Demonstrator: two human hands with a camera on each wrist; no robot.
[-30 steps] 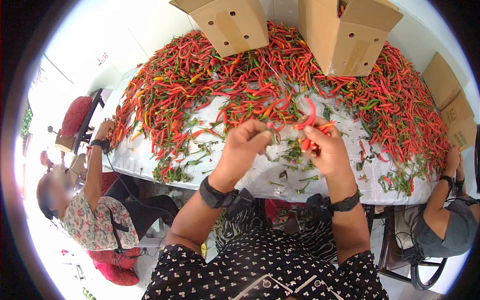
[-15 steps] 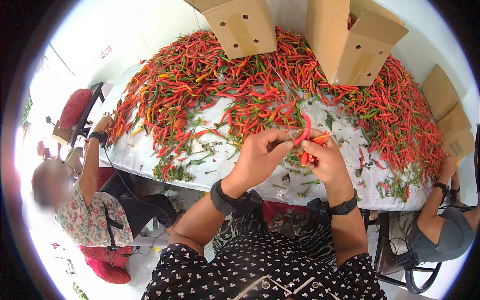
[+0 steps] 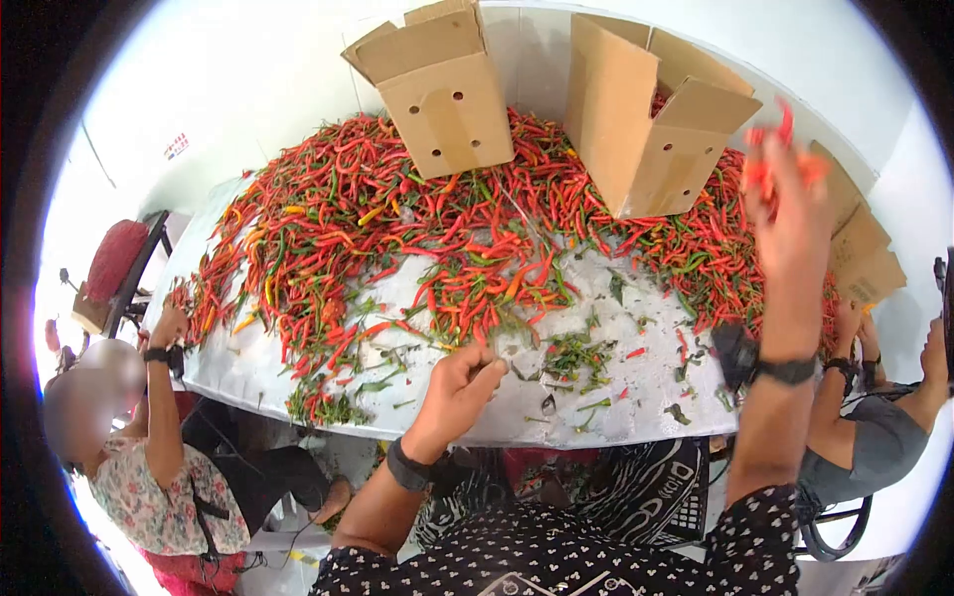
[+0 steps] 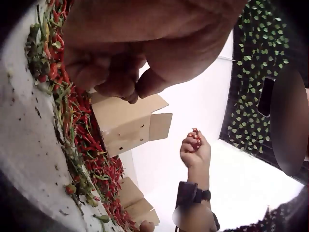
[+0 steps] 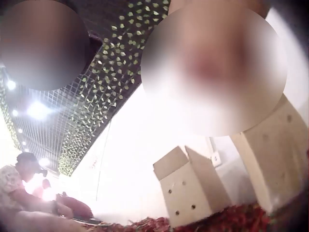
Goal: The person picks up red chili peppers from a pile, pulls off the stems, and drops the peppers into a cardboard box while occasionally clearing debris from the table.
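Note:
My right hand [image 3: 795,223] is raised at the upper right, gripping several red and orange chili peppers [image 3: 785,169]; it is blurred. In the left wrist view the same right hand [image 4: 194,152] appears with red peppers [image 4: 195,137] among its curled fingers, while a blur covers it in the right wrist view. Over the front of the table is my left hand [image 3: 457,392], its fingers curled and thumb against the forefinger, with nothing visible in its grip. Beyond it spreads a small pile of red peppers [image 3: 487,288], with loose green stems [image 3: 576,358] to its right.
A large heap of peppers [image 3: 328,199] covers the far side of the table [image 3: 636,397]. Two cardboard boxes, a left one [image 3: 447,109] and a right one [image 3: 636,129], stand in it. One person [image 3: 169,447] sits at the left, another [image 3: 874,437] at the right.
Both hands worked together at the peppers, the left touching a red one. Now they are apart: the right has swung up and right with the peppers, the left has drawn back toward me.

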